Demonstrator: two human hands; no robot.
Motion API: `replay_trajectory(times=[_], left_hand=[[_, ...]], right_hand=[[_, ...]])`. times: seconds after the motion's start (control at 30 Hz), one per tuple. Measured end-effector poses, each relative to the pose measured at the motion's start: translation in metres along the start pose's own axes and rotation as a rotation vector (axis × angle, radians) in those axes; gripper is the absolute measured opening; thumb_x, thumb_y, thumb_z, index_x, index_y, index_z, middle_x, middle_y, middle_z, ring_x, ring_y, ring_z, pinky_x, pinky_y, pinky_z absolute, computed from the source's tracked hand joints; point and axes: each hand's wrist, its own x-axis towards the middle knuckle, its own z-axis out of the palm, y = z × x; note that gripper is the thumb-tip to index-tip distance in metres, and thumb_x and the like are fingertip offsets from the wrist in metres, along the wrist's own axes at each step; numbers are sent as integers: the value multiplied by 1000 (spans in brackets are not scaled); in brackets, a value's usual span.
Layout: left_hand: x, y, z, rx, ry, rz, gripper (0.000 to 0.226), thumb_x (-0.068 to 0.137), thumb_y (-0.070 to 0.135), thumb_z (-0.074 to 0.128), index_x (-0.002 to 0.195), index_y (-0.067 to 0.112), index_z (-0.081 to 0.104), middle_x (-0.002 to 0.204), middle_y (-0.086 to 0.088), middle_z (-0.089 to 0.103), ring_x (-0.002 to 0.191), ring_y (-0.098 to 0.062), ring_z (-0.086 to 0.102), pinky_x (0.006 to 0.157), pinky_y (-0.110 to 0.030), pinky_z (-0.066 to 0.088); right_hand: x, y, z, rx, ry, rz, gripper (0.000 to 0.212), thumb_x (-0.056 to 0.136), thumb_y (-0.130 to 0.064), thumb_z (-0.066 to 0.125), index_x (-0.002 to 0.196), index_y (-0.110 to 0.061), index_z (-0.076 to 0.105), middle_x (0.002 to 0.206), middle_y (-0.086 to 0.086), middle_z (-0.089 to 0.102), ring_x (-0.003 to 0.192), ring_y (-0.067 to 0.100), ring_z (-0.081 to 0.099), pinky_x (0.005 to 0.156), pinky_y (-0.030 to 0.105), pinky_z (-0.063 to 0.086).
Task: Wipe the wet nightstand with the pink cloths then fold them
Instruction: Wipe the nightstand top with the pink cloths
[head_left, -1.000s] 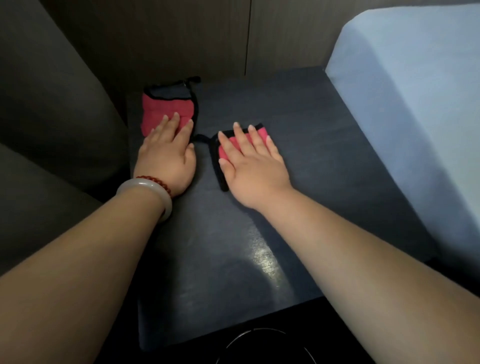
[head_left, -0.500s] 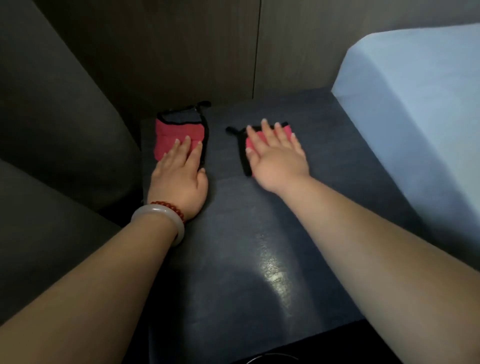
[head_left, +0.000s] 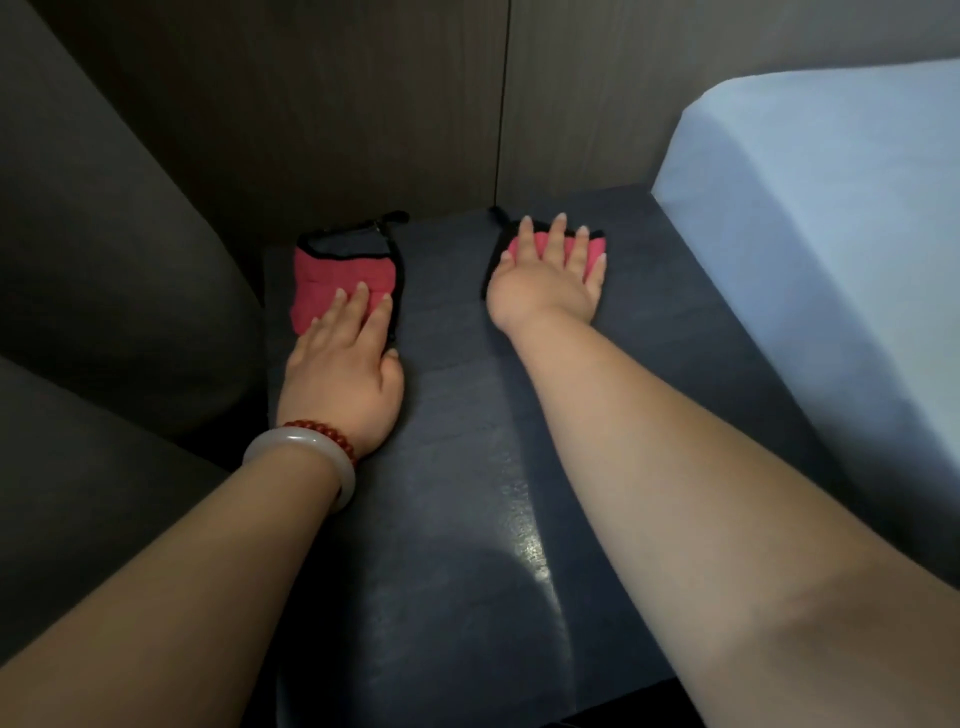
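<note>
Two pink cloths with black edging lie on the dark nightstand (head_left: 452, 519). The left pink cloth (head_left: 332, 273) sits at the back left corner, folded, with my left hand (head_left: 345, 374) pressed flat on its near part, fingers spread. The right pink cloth (head_left: 584, 254) lies near the back edge, mostly hidden under my right hand (head_left: 548, 280), which lies flat on it with fingers apart. A wet sheen shows on the nightstand's near middle (head_left: 524, 551).
A pale blue bed (head_left: 831, 249) rises along the right side of the nightstand. A dark upholstered armrest (head_left: 114, 270) stands at the left. A dark wood wall (head_left: 395, 114) closes off the back.
My right hand has slid its cloth away from me toward the back edge and a little to the right. My left hand has stayed on the left cloth.
</note>
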Motion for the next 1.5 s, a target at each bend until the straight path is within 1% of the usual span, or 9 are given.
replay_trajectory(times=[0.2, 0.4, 0.6, 0.83, 1.07, 1.27, 1.33, 1.4, 1.5], left_hand=[[0, -1, 1, -13, 11, 18, 59, 97, 32, 33, 153, 24, 14, 161, -2, 8, 148, -19, 5, 120, -37, 6], [0, 0, 1, -12, 8, 8, 59, 97, 33, 31, 153, 24, 14, 162, -1, 7, 148, -19, 3, 120, -37, 5], [-1, 1, -1, -35, 14, 21, 60, 97, 29, 34, 153, 23, 14, 161, -1, 8, 148, -18, 4, 119, -34, 2], [-1, 2, -1, -32, 13, -4, 60, 97, 31, 32, 153, 23, 14, 161, 0, 8, 148, -18, 4, 120, -35, 3], [-17, 4, -8, -216, 92, -11, 57, 94, 26, 35, 150, 22, 27, 160, -3, 17, 146, -22, 16, 118, -40, 16], [-70, 5, -15, -290, 174, -14, 58, 93, 28, 29, 149, 16, 30, 159, -7, 19, 146, -21, 14, 119, -41, 13], [-87, 6, -18, -285, 204, -38, 58, 92, 28, 29, 148, 13, 32, 158, -9, 21, 146, -22, 14, 120, -40, 11], [-98, 5, -21, -278, 216, -68, 58, 91, 28, 29, 147, 12, 34, 158, -9, 23, 147, -22, 15, 119, -41, 12], [-100, 10, -23, -246, 215, -44, 57, 90, 27, 31, 145, 11, 39, 156, -9, 26, 146, -25, 17, 119, -42, 14]], right_hand=[[-26, -47, 11, -42, -19, -481, 53, 102, -44, 11, 153, -40, -3, 162, -8, -12, 149, 20, -13, 117, 48, -11], [27, -21, -8, -20, -41, -100, 54, 102, -44, 9, 153, -38, -7, 162, -3, -16, 148, 25, -15, 116, 52, -11], [-32, -47, 13, -34, -16, -464, 53, 101, -47, 9, 153, -40, -2, 163, -8, -10, 149, 19, -12, 118, 44, -11], [-37, 28, 5, -67, -2, -277, 54, 101, -48, 7, 152, -41, -5, 163, -6, -12, 149, 19, -11, 119, 42, -9], [-148, 18, 28, -18, 19, -516, 55, 100, -48, 10, 153, -40, -3, 163, -4, -12, 148, 19, -15, 118, 43, -11], [-203, 4, 38, -27, -8, -659, 57, 100, -46, 14, 154, -33, 3, 163, -2, -11, 148, 20, -17, 117, 43, -15], [-206, 6, 36, 51, -30, -680, 57, 102, -45, 17, 154, -32, 0, 163, -3, -10, 148, 16, -16, 118, 39, -15], [-200, 13, 25, 280, -70, -650, 58, 104, -38, 24, 155, -27, 0, 163, -4, -9, 148, 13, -13, 119, 34, -11], [-186, 43, 10, 506, 108, -553, 54, 103, -26, 36, 154, -15, 22, 163, 1, 7, 150, 16, 0, 121, 32, -1]])
